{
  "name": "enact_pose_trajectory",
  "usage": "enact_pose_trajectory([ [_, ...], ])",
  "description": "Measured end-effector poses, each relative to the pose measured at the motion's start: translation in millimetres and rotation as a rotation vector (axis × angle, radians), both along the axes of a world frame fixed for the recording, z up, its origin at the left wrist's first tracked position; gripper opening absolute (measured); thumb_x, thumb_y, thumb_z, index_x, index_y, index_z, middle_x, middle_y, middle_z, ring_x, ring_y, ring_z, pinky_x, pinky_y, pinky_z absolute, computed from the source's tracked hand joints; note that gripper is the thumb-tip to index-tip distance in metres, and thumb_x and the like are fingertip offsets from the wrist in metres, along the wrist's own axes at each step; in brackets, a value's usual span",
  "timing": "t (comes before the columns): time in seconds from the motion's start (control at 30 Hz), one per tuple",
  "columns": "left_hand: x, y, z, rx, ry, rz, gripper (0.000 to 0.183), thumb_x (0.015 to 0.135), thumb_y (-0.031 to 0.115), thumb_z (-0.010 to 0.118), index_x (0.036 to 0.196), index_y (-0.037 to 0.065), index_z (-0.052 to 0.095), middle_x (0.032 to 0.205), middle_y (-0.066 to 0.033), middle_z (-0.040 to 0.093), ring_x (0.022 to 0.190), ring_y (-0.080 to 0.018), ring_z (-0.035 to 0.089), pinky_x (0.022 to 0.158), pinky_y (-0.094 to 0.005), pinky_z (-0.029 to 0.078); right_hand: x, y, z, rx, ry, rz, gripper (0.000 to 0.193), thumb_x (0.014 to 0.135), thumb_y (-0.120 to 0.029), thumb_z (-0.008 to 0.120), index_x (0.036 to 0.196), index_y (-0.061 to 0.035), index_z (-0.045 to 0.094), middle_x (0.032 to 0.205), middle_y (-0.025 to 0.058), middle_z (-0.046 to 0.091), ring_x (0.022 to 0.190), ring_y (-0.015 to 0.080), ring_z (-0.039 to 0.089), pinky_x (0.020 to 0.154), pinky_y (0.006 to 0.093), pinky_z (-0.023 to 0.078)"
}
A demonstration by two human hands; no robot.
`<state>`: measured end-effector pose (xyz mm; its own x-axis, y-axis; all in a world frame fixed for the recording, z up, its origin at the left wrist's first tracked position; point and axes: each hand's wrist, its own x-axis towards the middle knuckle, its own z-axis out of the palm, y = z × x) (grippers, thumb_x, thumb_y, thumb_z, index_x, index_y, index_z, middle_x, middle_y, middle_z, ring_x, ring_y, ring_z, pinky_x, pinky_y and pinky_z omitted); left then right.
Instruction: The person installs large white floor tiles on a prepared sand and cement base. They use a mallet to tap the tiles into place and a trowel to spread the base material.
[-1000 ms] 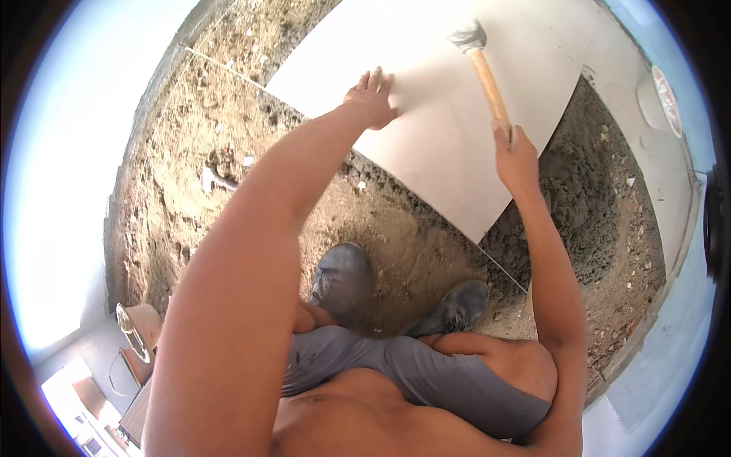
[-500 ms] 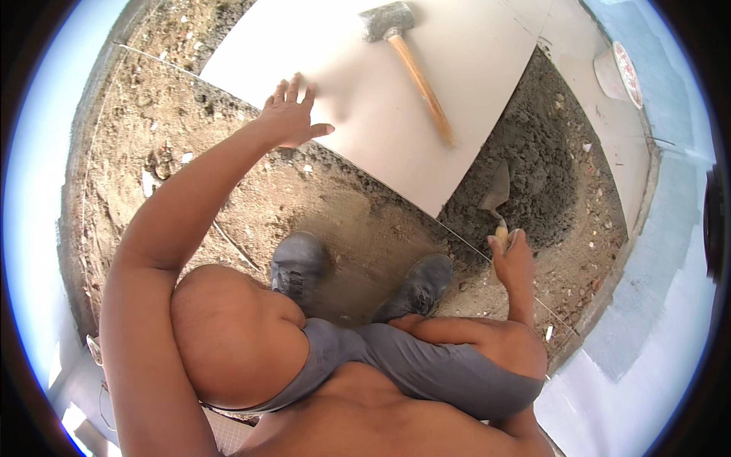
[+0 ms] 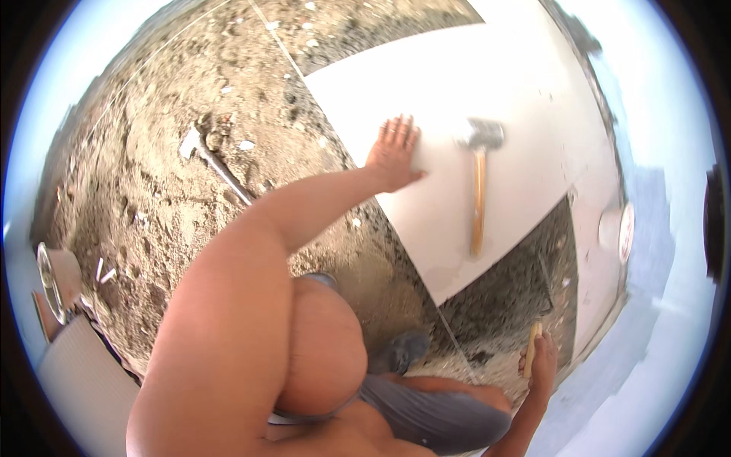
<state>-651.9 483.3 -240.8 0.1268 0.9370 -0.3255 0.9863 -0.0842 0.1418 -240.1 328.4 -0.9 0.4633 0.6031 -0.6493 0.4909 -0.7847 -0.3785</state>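
My left hand (image 3: 395,154) lies on the near left edge of a large pale tile (image 3: 434,84), its fingers stretched out and nothing held. Closed around the wooden handle of a trowel (image 3: 532,346) is my right hand (image 3: 544,365), low on the right. The trowel's blade points away over a patch of dark wet mortar (image 3: 495,305) beside the tile's corner; blur softens its outline. On the tile rests a mallet (image 3: 478,202) with a grey head and a wooden handle, just right of my left hand and touched by neither hand.
A hammer (image 3: 221,171) lies on the rough soil at left. White buckets stand at far left (image 3: 68,270) and by the right wall (image 3: 613,232). A taut string (image 3: 278,38) runs along the tile's left edge. My shoe (image 3: 400,352) is on the soil.
The view has swung left, bringing the hammer and left bucket into sight. My left hand remains spread at the tile's edge; my right hand keeps the trowel, now nearer the lower right.
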Motion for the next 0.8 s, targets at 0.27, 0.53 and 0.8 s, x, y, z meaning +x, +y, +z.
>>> enact_pose_trajectory([
  [0.27,-14,6,-15,0.159,-0.131,0.105,0.084,0.098,0.06,0.022,0.155,0.0,0.006,0.163,-0.0182,0.002,0.151,-0.0302,-0.002,0.123,-0.0405,0.003,-180,195,-18,0.516,-0.329,1.367,0.04,0.098,-0.027,0.056,0.127,0.0,0.054,0.091,0.0187,0.066,0.081,0.0326,0.067,0.072,0.0391,0.051],
  [0.53,-9,11,-17,0.221,-0.258,0.103,0.083,0.098,0.055,0.031,0.154,-0.003,0.013,0.162,-0.0194,0.009,0.151,-0.0311,0.003,0.123,-0.0427,0.001,-377,289,-58,0.533,-0.61,1.856,0.035,0.093,-0.027,0.061,0.123,-0.0103,0.06,0.097,0.0167,0.067,0.089,0.0374,0.065,0.079,0.0461,0.052],
  [0.8,-12,13,-22,0.226,-0.317,0.13,0.083,0.097,0.054,0.033,0.153,-0.004,0.014,0.162,-0.02,0.009,0.151,-0.0319,0.003,0.123,-0.0432,0.001,-462,320,-69,0.41,-0.625,2.09,0.033,0.089,-0.027,0.065,0.116,-0.0076,0.067,0.102,0.0167,0.07,0.095,0.036,0.066,0.081,0.0453,0.054],
])
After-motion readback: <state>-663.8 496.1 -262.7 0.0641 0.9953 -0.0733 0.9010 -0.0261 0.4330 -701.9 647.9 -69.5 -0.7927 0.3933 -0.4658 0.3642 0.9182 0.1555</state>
